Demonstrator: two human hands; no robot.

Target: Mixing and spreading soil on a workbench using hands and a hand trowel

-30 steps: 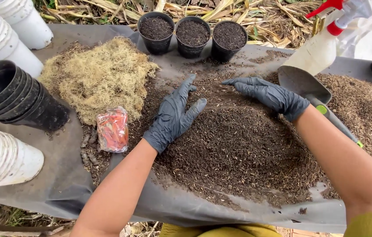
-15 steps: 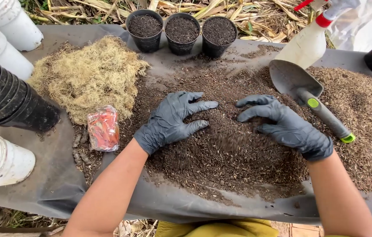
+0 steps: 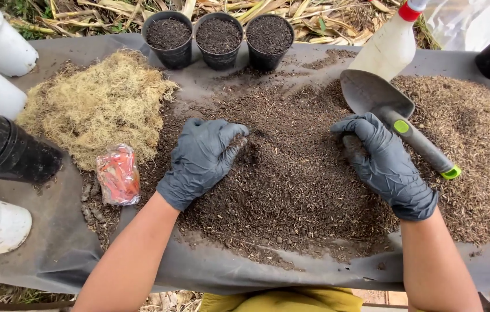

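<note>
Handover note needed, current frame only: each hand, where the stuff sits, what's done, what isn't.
Left hand: gloved, fingers curled into the dark soil pile, gripping no tool.
Right hand: gloved, flat on the soil, just beside the trowel, not holding it.
Three small black pots at the far edge are already filled with soil.
Pale fibre heap and a small red packet lie to the left; spray bottle behind the trowel.
Stacked black pots at far left remain unfilled.
</note>
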